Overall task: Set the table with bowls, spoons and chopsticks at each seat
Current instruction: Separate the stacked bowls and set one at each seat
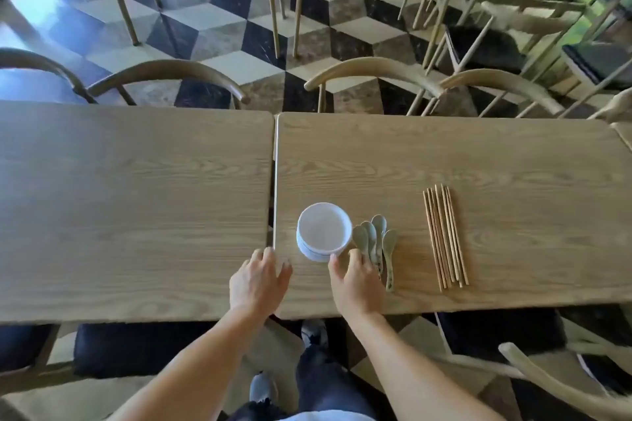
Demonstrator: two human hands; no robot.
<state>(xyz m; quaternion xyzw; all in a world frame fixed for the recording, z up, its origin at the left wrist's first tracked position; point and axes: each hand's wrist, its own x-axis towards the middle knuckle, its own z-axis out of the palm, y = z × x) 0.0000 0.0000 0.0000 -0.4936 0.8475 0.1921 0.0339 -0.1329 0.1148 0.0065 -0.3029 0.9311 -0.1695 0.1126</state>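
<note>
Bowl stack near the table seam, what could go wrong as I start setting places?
The stack of bowls sits close to the table seam; sliding it left could catch and tip it.
The spoons lie heaped beside the stack, by your right hand; grabbing bowls could scatter them.

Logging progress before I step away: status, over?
Left hand open by the table seam. Right hand open, at bowl stack and spoons. Chopsticks lie apart, untouched. No seat set, nothing blocking.

Wooden tables [136, 188], curved chairs [372, 70], cube-patterned floor [239, 27]
</note>
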